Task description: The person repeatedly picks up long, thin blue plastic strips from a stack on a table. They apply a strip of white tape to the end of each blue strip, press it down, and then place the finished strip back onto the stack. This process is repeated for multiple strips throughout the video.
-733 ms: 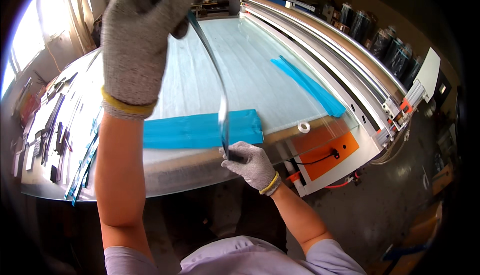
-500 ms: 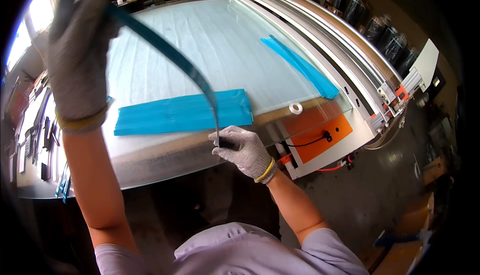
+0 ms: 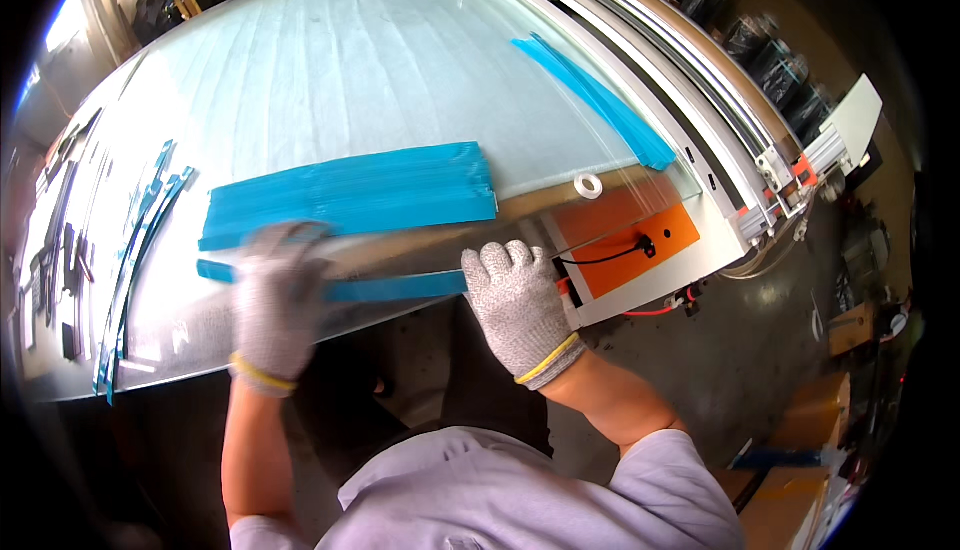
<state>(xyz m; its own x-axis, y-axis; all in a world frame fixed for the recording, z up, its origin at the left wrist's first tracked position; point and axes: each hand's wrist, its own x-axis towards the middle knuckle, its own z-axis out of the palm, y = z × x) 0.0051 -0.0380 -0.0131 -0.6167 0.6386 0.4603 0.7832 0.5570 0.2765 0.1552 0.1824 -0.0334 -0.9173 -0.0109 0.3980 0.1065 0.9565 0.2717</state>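
A narrow blue strip (image 3: 410, 287) stretches along the near edge of the glass-topped table (image 3: 190, 335), just in front of a broad stack of blue strips (image 3: 350, 190). My right hand (image 3: 515, 295), in a grey knit glove with a yellow cuff band, grips the strip's right end, its fingers bent over it. My left hand (image 3: 278, 295), gloved alike, lies across the strip near its left part. Motion smears those fingers, so their hold cannot be made out.
Another blue bundle (image 3: 600, 100) lies beside the white rail machine (image 3: 700, 150) on the right. A white tape roll (image 3: 588, 186) rests near an orange panel (image 3: 650, 245). Loose blue-edged strips (image 3: 145, 260) and dark pieces (image 3: 70, 270) spread over the table's left side.
My left hand has come down from high up on the left to the table's near edge. The strip, raised and bowed before, now runs nearly straight and level. My right hand has turned palm down.
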